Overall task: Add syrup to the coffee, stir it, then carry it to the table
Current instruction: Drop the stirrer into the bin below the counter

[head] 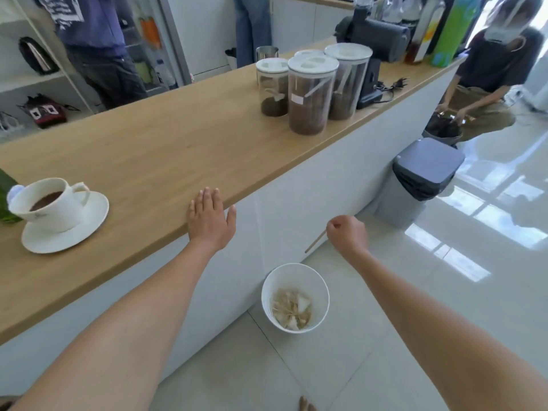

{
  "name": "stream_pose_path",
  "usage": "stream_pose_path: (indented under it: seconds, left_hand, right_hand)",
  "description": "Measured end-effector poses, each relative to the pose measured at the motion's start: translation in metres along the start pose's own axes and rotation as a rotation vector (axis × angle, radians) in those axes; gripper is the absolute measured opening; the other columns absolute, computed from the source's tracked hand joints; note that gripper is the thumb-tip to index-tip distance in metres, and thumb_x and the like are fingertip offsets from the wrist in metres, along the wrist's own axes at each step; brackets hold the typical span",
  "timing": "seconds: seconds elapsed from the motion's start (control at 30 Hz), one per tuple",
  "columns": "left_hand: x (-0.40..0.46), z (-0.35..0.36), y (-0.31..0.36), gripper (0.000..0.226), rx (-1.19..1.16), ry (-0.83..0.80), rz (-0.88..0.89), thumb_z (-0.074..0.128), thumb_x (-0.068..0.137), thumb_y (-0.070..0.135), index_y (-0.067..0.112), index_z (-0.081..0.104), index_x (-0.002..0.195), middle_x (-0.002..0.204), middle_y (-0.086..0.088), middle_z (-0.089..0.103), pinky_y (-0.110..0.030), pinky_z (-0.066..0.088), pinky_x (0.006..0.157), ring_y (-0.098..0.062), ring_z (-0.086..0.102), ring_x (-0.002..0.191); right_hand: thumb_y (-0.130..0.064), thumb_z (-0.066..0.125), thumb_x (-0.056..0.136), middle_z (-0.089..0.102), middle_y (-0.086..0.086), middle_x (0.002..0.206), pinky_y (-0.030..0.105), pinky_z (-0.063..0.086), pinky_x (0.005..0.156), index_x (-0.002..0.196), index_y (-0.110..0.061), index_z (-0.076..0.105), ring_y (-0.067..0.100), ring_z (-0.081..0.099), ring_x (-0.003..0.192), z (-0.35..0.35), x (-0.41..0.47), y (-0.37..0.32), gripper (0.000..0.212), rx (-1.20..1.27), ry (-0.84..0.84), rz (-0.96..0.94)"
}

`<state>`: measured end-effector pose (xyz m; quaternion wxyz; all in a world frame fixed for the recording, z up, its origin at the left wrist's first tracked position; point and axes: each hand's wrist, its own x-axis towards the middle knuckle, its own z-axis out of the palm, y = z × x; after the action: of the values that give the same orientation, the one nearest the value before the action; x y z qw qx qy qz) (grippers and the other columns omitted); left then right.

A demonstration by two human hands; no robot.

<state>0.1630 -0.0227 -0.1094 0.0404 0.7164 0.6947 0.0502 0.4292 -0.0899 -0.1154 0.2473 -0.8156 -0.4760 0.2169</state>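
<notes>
Above the white waste bin (295,298) on the floor, the right hand (347,234) is closed on a wooden stir stick (315,241) slanting down-left, while the coffee cup (49,204) sits far left on the counter (166,149), nearer the flat, empty left hand (211,219).

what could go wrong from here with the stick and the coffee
1. The right hand holds the wooden stir stick over the floor, short of the white waste bin; released here, it would likely miss.
2. The coffee cup sits off-centre on its saucer, so a hasty lift could tip or spill it.
3. The left hand rests flat on the counter edge, away from the cup.
</notes>
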Motion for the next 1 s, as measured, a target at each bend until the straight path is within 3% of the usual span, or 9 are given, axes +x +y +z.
stream_pose_path:
  seconds: [0.3, 0.5, 0.53, 0.57, 0.6, 0.67, 0.83, 1.0]
  left_hand:
    - [0.001, 0.005, -0.003, 0.064, 0.012, 0.03, 0.015, 0.022, 0.1, 0.044, 0.006, 0.014, 0.151, 0.16, -0.015, 0.01, -0.041, 0.003, 0.12, -0.027, 0.005, 0.148]
    - [0.0, 0.006, -0.002, 0.064, 0.023, 0.037, 0.014, 0.022, 0.1, 0.044, 0.006, 0.013, 0.151, 0.16, -0.015, 0.01, -0.04, 0.002, 0.119, -0.027, 0.004, 0.148]
    - [0.0, 0.006, -0.002, 0.065, 0.024, 0.034, 0.011, 0.022, 0.1, 0.044, 0.006, 0.013, 0.151, 0.16, -0.015, 0.009, -0.04, 0.002, 0.119, -0.027, 0.004, 0.148]
    - [0.0, 0.005, -0.001, 0.065, 0.022, 0.028, 0.009, 0.021, 0.1, 0.044, 0.006, 0.013, 0.151, 0.16, -0.015, 0.009, -0.04, 0.001, 0.119, -0.027, 0.004, 0.148]
    - [0.001, 0.004, -0.001, 0.065, 0.017, 0.018, 0.007, 0.021, 0.1, 0.044, 0.006, 0.012, 0.151, 0.16, -0.014, 0.008, -0.04, 0.001, 0.119, -0.027, 0.003, 0.148]
    - [0.002, 0.002, -0.001, 0.065, -0.004, -0.007, 0.007, 0.021, 0.1, 0.045, 0.007, 0.012, 0.152, 0.161, -0.014, 0.007, -0.04, 0.0, 0.12, -0.026, 0.003, 0.148]
    - [0.001, -0.009, -0.005, 0.063, -0.074, -0.076, 0.003, 0.02, 0.101, 0.044, 0.008, 0.011, 0.152, 0.161, -0.012, 0.005, -0.04, 0.0, 0.12, -0.024, 0.002, 0.149]
    - [-0.008, -0.019, -0.017, 0.063, -0.08, -0.077, -0.025, 0.02, 0.101, 0.043, 0.008, 0.01, 0.152, 0.161, -0.012, 0.005, -0.041, 0.001, 0.12, -0.024, 0.002, 0.149]
  right_hand:
    - [-0.003, 0.047, 0.071, 0.023, 0.002, 0.053, 0.026, 0.014, 0.046, 0.054, -0.017, 0.024, 0.02, 0.021, 0.05, 0.043, 0.003, -0.001, 0.032, -0.125, -0.181, 0.088]
    - [-0.004, 0.045, 0.072, 0.031, 0.01, 0.055, 0.029, 0.023, 0.046, 0.052, -0.015, 0.032, 0.029, 0.029, 0.053, 0.046, 0.005, -0.002, 0.026, -0.1, -0.172, 0.113]
    - [-0.005, 0.046, 0.073, 0.042, 0.021, 0.06, 0.035, 0.035, 0.047, 0.054, -0.007, 0.047, 0.039, 0.041, 0.058, 0.045, 0.005, -0.002, 0.018, -0.086, -0.164, 0.112]
    - [-0.006, 0.047, 0.074, 0.057, 0.028, 0.076, 0.042, 0.049, 0.057, 0.069, 0.003, 0.062, 0.045, 0.055, 0.074, 0.044, 0.007, -0.002, 0.018, -0.063, -0.15, 0.109]
    - [-0.006, 0.048, 0.076, 0.065, 0.028, 0.094, 0.046, 0.055, 0.072, 0.088, 0.008, 0.066, 0.043, 0.062, 0.091, 0.043, 0.009, -0.002, 0.027, -0.042, -0.14, 0.103]
    - [-0.007, 0.048, 0.078, 0.066, 0.026, 0.109, 0.048, 0.053, 0.084, 0.104, 0.01, 0.063, 0.039, 0.061, 0.104, 0.038, 0.011, -0.004, 0.034, -0.051, -0.129, 0.069]
    - [-0.02, 0.046, 0.091, 0.058, 0.013, 0.124, 0.036, 0.048, 0.091, 0.119, -0.006, 0.062, 0.031, 0.055, 0.114, 0.027, 0.021, -0.019, 0.036, -0.146, -0.165, -0.076]
    - [-0.025, 0.044, 0.095, 0.05, 0.008, 0.138, 0.039, 0.043, 0.1, 0.133, -0.012, 0.054, 0.027, 0.047, 0.126, 0.026, 0.032, -0.06, 0.041, -0.214, -0.183, -0.299]
